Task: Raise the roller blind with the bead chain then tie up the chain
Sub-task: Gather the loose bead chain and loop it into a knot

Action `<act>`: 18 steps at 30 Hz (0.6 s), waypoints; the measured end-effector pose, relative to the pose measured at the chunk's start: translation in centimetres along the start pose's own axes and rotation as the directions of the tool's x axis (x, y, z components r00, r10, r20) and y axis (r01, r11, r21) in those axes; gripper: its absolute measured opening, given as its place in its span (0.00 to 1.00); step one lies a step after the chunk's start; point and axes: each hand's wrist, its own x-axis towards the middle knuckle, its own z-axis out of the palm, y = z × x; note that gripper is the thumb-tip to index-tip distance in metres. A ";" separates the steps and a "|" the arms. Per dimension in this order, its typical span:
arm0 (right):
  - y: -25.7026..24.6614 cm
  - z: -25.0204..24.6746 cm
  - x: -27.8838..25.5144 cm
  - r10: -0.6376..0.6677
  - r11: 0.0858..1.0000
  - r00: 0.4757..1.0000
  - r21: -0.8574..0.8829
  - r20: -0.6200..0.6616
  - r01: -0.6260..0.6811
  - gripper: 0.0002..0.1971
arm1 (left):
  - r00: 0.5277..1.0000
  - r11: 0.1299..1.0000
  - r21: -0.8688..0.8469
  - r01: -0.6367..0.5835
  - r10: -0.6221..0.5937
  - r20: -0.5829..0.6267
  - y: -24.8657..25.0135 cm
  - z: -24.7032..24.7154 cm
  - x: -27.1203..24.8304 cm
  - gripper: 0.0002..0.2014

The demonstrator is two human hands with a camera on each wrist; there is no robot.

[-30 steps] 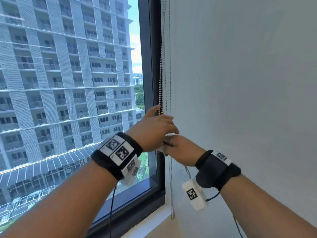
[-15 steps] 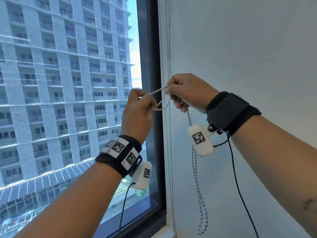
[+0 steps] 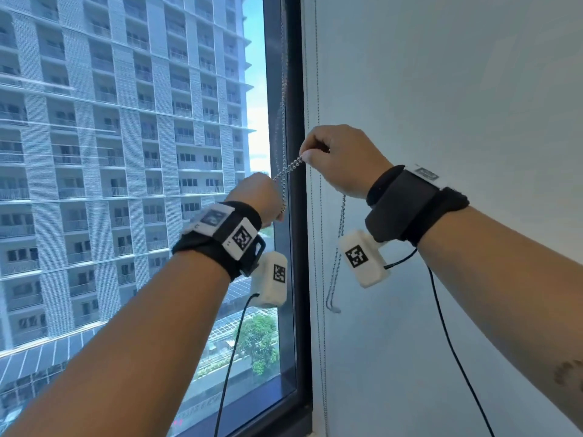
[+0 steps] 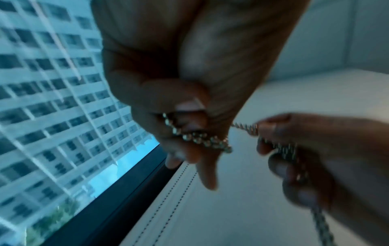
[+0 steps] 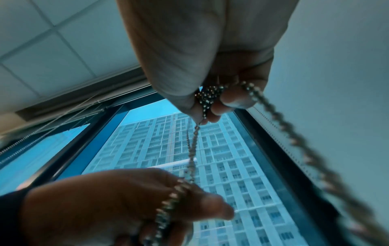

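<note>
A metal bead chain (image 3: 288, 168) hangs beside the dark window frame and runs taut between my two hands. My left hand (image 3: 258, 197) grips it low, fingers curled round the beads (image 4: 202, 141). My right hand (image 3: 334, 159) is higher and to the right, pinching a bunch of the chain (image 5: 207, 98) between thumb and fingers. From the right hand a doubled loop of chain (image 3: 336, 263) hangs down in front of the white roller blind (image 3: 441, 105). The blind covers the pane on the right; its top is out of view.
The dark window frame (image 3: 295, 279) stands upright between the glass pane (image 3: 126, 184) and the blind. Thin stitched blind edges or cords (image 3: 317, 247) run down just right of the frame. Black cables hang from both wrist cameras.
Both hands came up from low by the sill. The right hand has pulled up and right, the left has dropped slightly, so the chain between them went from a slack loop to a taut line.
</note>
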 end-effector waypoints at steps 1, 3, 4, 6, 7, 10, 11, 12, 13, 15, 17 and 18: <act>0.4 -0.1 0.1 -0.011 0.999 1.000 -0.032 -0.028 0.010 0.07 | 0.998 1.000 -0.013 -0.016 0.017 0.058 0.3 -0.8 -0.2 0.17; 1.4 -0.4 -0.1 0.005 0.999 0.998 -0.031 -0.062 -0.007 0.07 | 0.987 0.995 -0.070 -0.069 0.078 0.137 0.8 -2.2 -1.2 0.29; 2.0 -0.5 -0.3 0.033 0.999 0.997 0.003 -0.069 -0.033 0.06 | 0.979 0.990 -0.115 -0.086 0.105 0.176 1.0 -2.7 -1.7 0.36; 3.0 -0.4 -0.7 0.114 0.988 0.990 0.115 -0.083 -0.104 0.05 | 0.951 0.975 -0.152 -0.162 0.195 0.238 1.4 -2.9 -2.8 0.54; 3.3 -0.2 -1.0 0.152 0.975 0.985 0.176 -0.080 -0.136 0.04 | 0.950 0.965 -0.203 -0.166 0.212 0.231 1.5 -2.4 -3.1 0.54; 3.8 1.2 -1.9 0.191 0.946 0.982 0.269 -0.014 -0.180 0.04 | 0.980 0.862 -0.501 -0.078 0.158 0.120 1.8 0.2 -3.3 0.35; 3.8 1.8 -2.3 0.196 0.936 0.980 0.296 0.017 -0.192 0.04 | 0.986 0.825 -0.562 -0.068 0.141 0.088 1.7 1.1 -3.4 0.28; 3.7 2.2 -2.8 0.205 0.917 0.978 0.342 0.042 -0.207 0.04 | 0.989 0.801 -0.593 -0.075 0.136 0.058 1.6 2.0 -3.5 0.22; 3.6 2.5 -3.1 0.220 0.891 0.974 0.395 0.057 -0.225 0.04 | 0.990 0.786 -0.612 -0.083 0.134 0.038 1.5 2.5 -3.5 0.16; 3.5 2.3 -3.3 0.254 0.842 0.962 0.467 0.096 -0.269 0.03 | 0.994 0.759 -0.648 -0.061 0.109 0.033 1.4 2.9 -3.5 0.12; 3.4 2.0 -3.4 0.257 0.810 0.949 0.494 0.183 -0.315 0.04 | 0.996 0.753 -0.655 -0.061 0.089 0.010 1.0 3.5 -3.3 0.13; 3.3 1.9 -3.5 0.251 0.795 0.942 0.507 0.222 -0.331 0.05 | 0.997 0.769 -0.635 -0.075 0.080 -0.021 0.8 3.8 -3.1 0.14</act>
